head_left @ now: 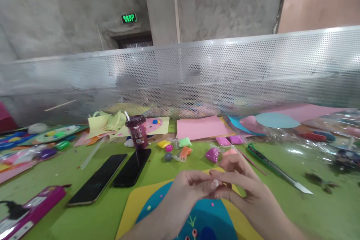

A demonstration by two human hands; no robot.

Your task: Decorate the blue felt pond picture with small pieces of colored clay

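Observation:
My left hand [189, 186] and my right hand [246, 185] meet at the fingertips above a blue shape [165, 202] on a yellow sheet [128, 210]. The fingers of both are bent and pressed together. Whatever lies between them is hidden or too small to name. Small pink and yellow dots, a green plant-like piece [191, 221] and a few eye-like rounds [194, 232] sit on the blue shape. Just beyond my fingers lie small bags of purple clay [212, 155] and orange clay [185, 152].
Two phones [98, 180] [133, 168] and a purple power strip [36, 210] lie left. A dark cup with a straw [137, 132] stands behind them. A green craft knife [277, 168], blade exposed, lies right. Coloured paper [201, 127] lines the perforated metal screen [225, 71].

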